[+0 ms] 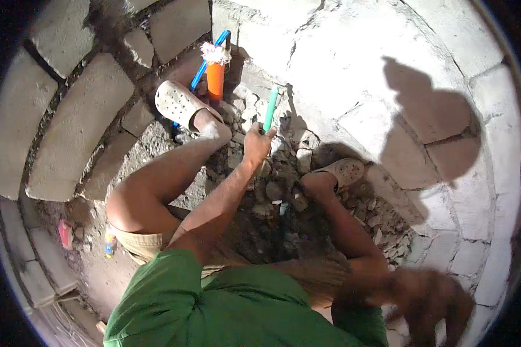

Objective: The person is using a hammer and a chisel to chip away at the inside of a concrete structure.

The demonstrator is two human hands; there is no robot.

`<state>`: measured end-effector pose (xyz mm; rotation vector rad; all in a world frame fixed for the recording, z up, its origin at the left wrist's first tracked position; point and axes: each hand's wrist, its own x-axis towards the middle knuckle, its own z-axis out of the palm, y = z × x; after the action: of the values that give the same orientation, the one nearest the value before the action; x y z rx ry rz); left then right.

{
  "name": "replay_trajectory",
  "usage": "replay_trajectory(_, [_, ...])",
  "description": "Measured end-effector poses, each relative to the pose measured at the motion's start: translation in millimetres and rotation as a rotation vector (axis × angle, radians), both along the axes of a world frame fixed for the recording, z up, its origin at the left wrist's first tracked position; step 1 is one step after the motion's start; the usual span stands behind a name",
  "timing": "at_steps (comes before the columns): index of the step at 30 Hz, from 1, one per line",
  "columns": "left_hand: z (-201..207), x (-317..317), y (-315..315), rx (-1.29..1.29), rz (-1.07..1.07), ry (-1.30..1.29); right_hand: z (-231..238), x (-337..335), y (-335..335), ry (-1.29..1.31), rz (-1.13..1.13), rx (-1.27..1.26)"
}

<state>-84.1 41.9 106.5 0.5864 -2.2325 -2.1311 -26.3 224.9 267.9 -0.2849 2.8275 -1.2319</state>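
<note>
In front of me, my left hand [258,143] is wrapped round the lower end of a mint-green rod-like handle [271,108], which points up and away over broken stone rubble [246,104]. What kind of tool it belongs to I cannot make out. Off to the lower right, my right hand [428,301] is dark and smeared by motion beside my right leg; whether it holds anything does not show. Beyond the left foot stands an orange cylinder [215,81] topped by a frayed whitish tuft. A blue rod [199,75] leans just behind it.
Pale stone block walls [78,130] curve closely around me. My legs are spread over the rubble, each foot in a beige clog [179,104]. A red object [65,233] and a small yellow-and-blue item [109,244] lie at the left. Strong light throws my shadow rightward.
</note>
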Motion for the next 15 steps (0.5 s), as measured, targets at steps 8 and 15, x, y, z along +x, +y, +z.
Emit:
replay_trajectory(8, [-7.8, -10.4, -25.1, -0.001, 0.105, 0.142, -93.4, -24.7, 2.6, -0.057, -0.052, 0.280])
replay_trajectory(15, [18.7, -16.4, -42.5, -0.196, 0.062, 0.197, -17.6, 57.2, 3.1, -0.250, 0.085, -0.025])
